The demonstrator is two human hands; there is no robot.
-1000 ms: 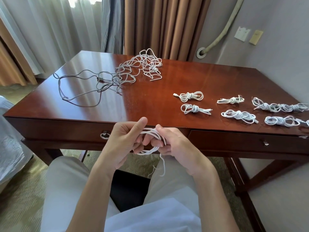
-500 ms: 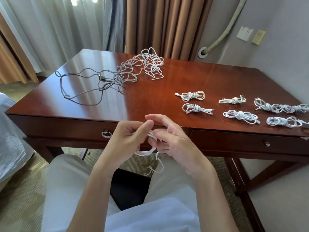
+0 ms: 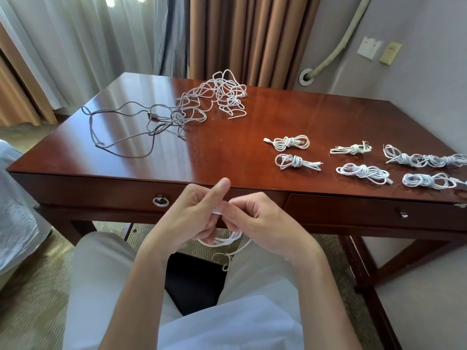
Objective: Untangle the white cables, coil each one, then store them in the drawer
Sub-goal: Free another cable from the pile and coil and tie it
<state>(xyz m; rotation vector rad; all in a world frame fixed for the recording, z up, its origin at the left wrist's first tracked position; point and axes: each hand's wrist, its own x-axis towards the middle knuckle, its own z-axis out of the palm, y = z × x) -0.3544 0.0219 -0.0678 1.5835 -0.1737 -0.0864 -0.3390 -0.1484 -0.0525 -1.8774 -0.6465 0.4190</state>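
I can read no writing or brand on anything here; the wall plates (image 3: 369,48) at upper right are too small to make out. Starting at the left, a tangled pile of cables (image 3: 202,104) sprawls over the far left half of the desk (image 3: 227,147), grey strands trailing out toward the left edge and white loops bunched toward the middle. Below it, the left drawer (image 3: 101,195) with its ring pull (image 3: 160,201) sits closed, so I cannot see what is in it. In front of the desk edge, above my lap, my left hand (image 3: 192,218) grips a half-coiled white cable (image 3: 222,239), thumb raised, fingers curled around the loops. My right hand (image 3: 262,223) pinches the same cable just beside it, and a loose end dangles below. Further right, seven coiled cables (image 3: 290,143) lie on the desk in two rough rows, each tied into a bundle, apart from one another. Under them the right drawer (image 3: 366,213) is also closed.
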